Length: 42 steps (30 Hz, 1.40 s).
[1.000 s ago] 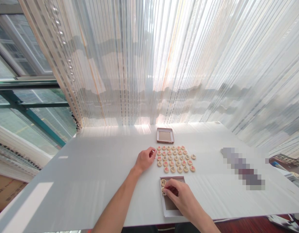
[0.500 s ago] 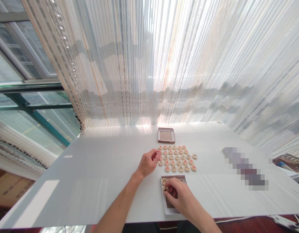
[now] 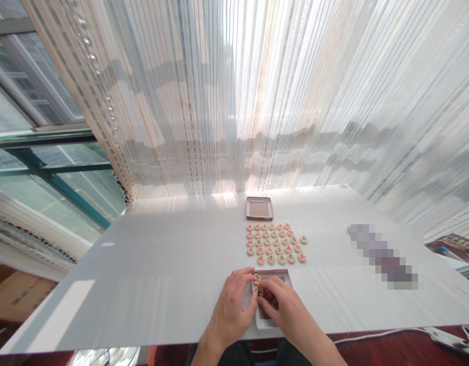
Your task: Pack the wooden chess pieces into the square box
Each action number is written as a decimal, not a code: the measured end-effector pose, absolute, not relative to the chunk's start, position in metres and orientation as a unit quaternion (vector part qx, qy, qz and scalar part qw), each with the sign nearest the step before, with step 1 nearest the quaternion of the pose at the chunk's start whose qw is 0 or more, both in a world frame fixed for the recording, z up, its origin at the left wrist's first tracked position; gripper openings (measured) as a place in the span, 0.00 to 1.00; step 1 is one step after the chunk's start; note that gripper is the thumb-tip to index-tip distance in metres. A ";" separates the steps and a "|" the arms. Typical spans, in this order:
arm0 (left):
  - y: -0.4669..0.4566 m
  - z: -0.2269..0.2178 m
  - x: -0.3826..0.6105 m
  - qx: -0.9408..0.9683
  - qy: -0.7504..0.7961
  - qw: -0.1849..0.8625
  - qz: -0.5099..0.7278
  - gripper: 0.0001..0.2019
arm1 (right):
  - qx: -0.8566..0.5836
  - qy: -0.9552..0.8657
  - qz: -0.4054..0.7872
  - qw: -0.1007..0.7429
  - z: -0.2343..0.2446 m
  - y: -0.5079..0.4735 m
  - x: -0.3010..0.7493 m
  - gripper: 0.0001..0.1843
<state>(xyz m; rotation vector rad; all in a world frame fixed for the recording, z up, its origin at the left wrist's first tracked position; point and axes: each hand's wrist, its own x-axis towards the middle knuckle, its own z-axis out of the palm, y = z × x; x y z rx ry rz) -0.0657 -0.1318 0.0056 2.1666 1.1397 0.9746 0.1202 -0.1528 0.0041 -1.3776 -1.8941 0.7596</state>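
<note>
Fingers of the right hand [image 3: 285, 305] pinch a round piece [image 3: 260, 293] at the left side of the near box [image 3: 263, 324]; the left hand's [image 3: 231, 303] index fingertip meets a farther piece [image 3: 257, 278], its grip unclear.

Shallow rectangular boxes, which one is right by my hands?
The white-rimmed box nearest you, with your left hand and right hand at it; the brown-rimmed box lies beyond the rows of round wooden pieces.
</note>
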 end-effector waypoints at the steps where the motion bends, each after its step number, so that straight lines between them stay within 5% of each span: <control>1: -0.132 0.005 -0.065 0.798 0.419 0.245 0.356 0.15 | -0.528 -0.725 0.289 0.334 0.004 -0.153 0.120 0.09; 42: -0.133 0.006 -0.061 0.803 0.444 0.224 0.330 0.10 | -0.530 -0.734 0.275 0.324 -0.002 -0.151 0.120 0.05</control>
